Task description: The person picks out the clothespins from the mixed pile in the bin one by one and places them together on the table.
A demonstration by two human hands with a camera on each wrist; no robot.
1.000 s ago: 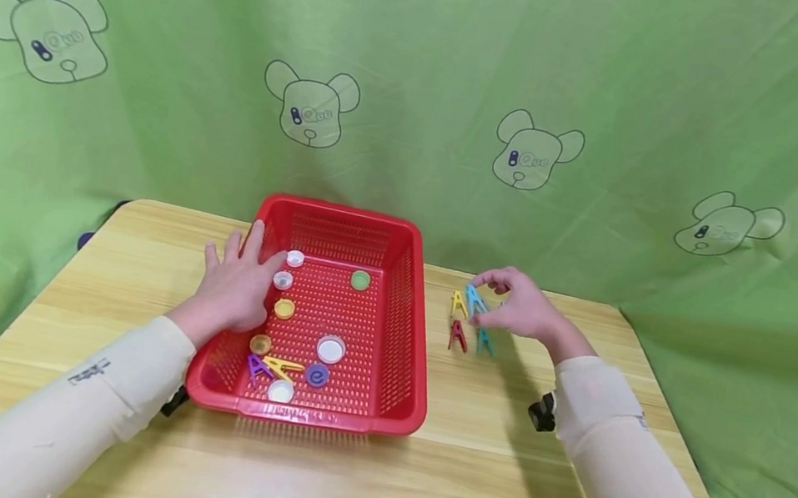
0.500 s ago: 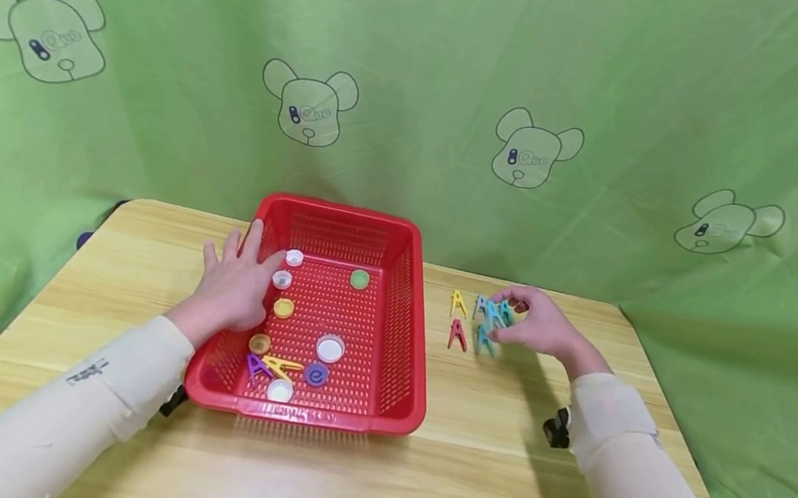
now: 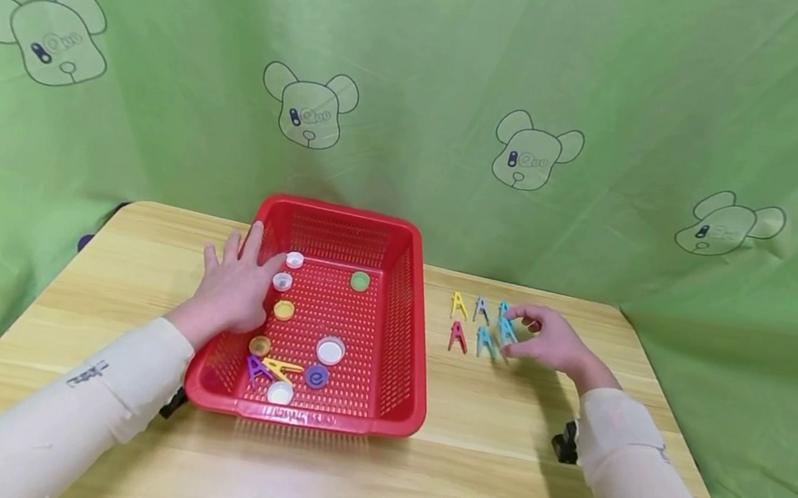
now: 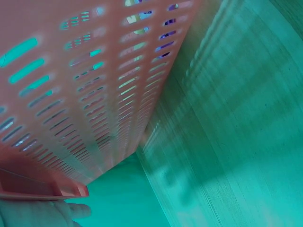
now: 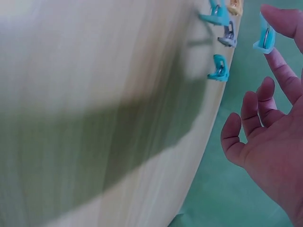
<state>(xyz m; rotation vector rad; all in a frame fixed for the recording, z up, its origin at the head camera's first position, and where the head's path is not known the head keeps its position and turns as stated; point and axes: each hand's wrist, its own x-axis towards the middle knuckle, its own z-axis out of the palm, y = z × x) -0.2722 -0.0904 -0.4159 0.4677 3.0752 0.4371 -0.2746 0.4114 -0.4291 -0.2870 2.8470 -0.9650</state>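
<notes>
Between thumb and index finger, my right hand (image 3: 552, 341) pinches a light blue clothespin (image 5: 266, 35), its other fingers spread apart. Below it on the table stand two short rows of clothespins: a yellow clothespin (image 3: 459, 305), a grey-blue clothespin (image 3: 483, 309) and a teal clothespin (image 3: 504, 307) behind, a red clothespin (image 3: 458, 337) and another teal clothespin (image 3: 486, 342) in front. My left hand (image 3: 233, 289) rests with spread fingers over the left rim of a red plastic basket (image 3: 414, 322). In the left wrist view its fingers (image 4: 80, 210) show beside the basket's rim.
Inside the basket lie several round caps, among them a green cap (image 3: 360, 281) and a blue cap (image 3: 317, 376), plus a purple clothespin (image 3: 258, 371) and a yellow clothespin (image 3: 282, 367). A green curtain (image 3: 409, 175) hangs behind the wooden table (image 3: 473, 494).
My right hand has moved right and slightly nearer with the light blue clothespin, from beside the yellow clothespin to the right end of the rows. The left hand and basket have stayed put.
</notes>
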